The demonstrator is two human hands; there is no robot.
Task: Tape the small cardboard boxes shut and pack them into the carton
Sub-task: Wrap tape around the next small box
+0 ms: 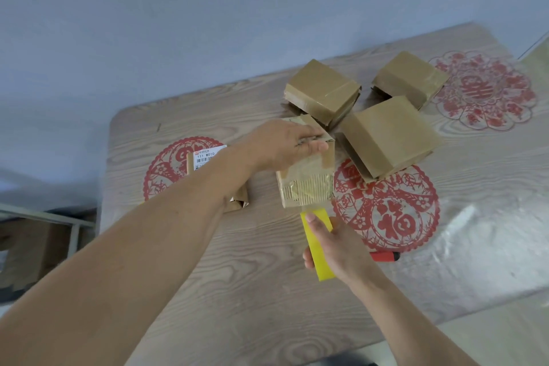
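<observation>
A small cardboard box (307, 184) stands in the middle of the table, its near side torn down to the corrugation. My left hand (282, 147) lies over its top, thumb along the front edge and fingers curled over the flaps. My right hand (335, 249) grips a yellow handle (316, 242) whose far end touches the box's lower front edge. Three taped small boxes sit behind and to the right: one at the back (322, 90), one far right (411, 79), one nearer (389, 135). Another box with a white label (208, 157) lies under my left forearm.
The wooden table (237, 276) carries red paper-cut decals under clear plastic (389, 211). A red object (384, 255) lies just right of my right hand. A large brown carton (26, 249) stands on the floor at the left, past the table's edge.
</observation>
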